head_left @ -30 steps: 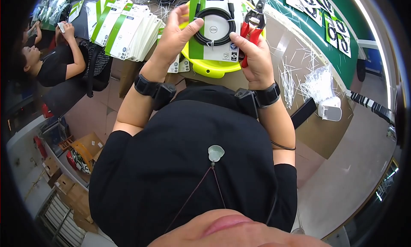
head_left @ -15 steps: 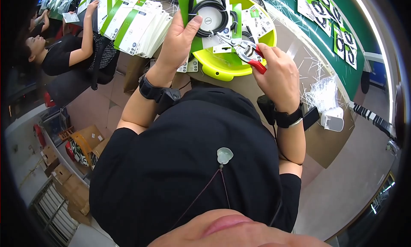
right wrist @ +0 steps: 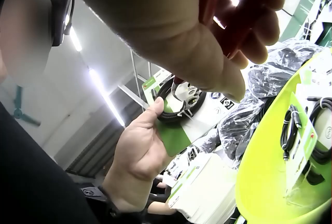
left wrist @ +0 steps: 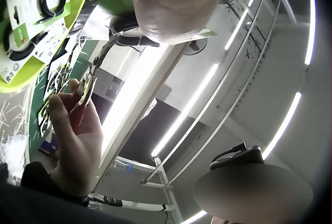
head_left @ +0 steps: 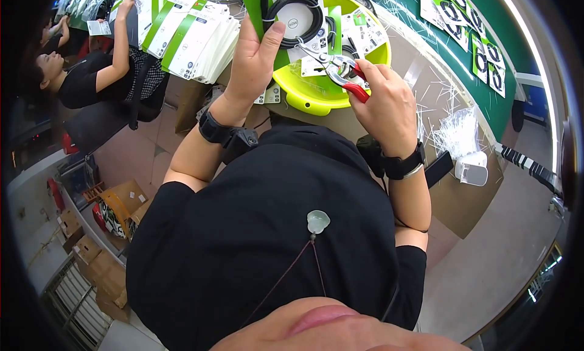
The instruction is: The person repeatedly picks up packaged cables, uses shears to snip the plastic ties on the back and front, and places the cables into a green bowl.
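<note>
My left hand (head_left: 252,65) grips a green and white packaging card (head_left: 293,25) by its edge, thumb on the front. A coiled black USB-C cable (head_left: 317,19) is fastened to the card with white ties. In my right hand (head_left: 389,101) are red-handled cutters (head_left: 358,92), their metal jaws pointing left at the lower right of the coil, by a white tie (head_left: 299,42). From the right wrist view, the cutters' tip overlaps the coil, and the left hand (right wrist: 142,149) pinches the card from its near side.
A yellow-green basin (head_left: 307,104) with carded cables stands beneath the hands. Stacked cards (head_left: 198,43) lie to the left, near another seated person (head_left: 91,77). Loose white ties (head_left: 432,107), a dark phone (head_left: 439,169) and a white box (head_left: 471,169) are at right. More carded cables (head_left: 496,77) lie on green matting.
The cutters have swung from upright beside the card to pointing at the coil's lower tie. The card has shifted left and up, and my right hand has turned palm down.
</note>
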`<state>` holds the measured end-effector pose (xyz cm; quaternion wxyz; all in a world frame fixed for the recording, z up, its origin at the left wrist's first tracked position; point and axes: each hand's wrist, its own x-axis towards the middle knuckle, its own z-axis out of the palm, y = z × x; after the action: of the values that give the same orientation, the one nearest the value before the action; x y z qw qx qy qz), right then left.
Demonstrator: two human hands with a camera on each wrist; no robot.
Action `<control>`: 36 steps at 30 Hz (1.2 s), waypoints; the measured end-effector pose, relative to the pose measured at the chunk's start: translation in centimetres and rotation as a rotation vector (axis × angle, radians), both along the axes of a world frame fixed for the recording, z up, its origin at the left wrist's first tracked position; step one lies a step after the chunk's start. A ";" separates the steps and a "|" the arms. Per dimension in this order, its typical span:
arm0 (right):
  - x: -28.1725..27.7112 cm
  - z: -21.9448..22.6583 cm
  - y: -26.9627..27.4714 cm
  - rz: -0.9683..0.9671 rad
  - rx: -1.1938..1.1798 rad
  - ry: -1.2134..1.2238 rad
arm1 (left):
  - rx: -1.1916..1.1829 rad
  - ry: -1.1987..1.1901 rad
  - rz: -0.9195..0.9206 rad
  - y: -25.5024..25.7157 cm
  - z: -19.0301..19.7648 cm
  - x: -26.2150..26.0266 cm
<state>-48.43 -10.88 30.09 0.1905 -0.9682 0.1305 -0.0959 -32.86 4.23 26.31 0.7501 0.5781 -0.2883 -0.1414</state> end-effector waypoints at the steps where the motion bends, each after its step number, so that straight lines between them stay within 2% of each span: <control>1: 0.0 0.2 0.0 -0.004 0.016 0.018 | 0.041 -0.093 0.014 0.2 0.0 0.1; 6: 0.5 0.3 -0.1 -0.004 0.044 0.026 | 0.102 -0.366 0.097 0.0 0.2 -0.6; 11: 0.8 -0.9 -0.5 0.023 0.215 0.022 | 0.074 -0.282 0.116 0.0 0.6 -0.1; 14: 1.2 -1.2 -0.6 -0.097 0.607 -0.179 | -0.254 0.415 -0.063 -0.3 1.5 -0.6; 19: 2.8 0.2 0.8 -0.080 0.533 -0.334 | -0.252 0.542 -0.131 -0.7 1.7 -0.9; 22: 4.0 -0.2 1.4 0.120 0.356 -0.473 | -0.156 0.521 -0.231 -0.7 0.7 -1.2; 27: 3.9 -0.6 1.4 0.203 0.223 -0.323 | -0.155 0.465 -0.286 -0.1 0.2 -1.7; 30: 3.8 -1.2 1.4 0.261 0.176 -0.232 | 0.281 0.112 -0.224 0.7 0.0 -1.5; 34: 4.0 -2.1 2.7 0.250 0.121 -0.314 | 0.307 0.094 -0.195 1.9 1.7 -1.4; 36: 4.4 -2.9 3.8 0.255 0.110 -0.322 | 0.350 0.065 -0.186 3.4 1.2 -1.1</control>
<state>-44.00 -7.09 27.19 0.2721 -0.9372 -0.0201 -0.2175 -34.00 7.64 27.50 0.6306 0.6658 -0.2872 -0.2769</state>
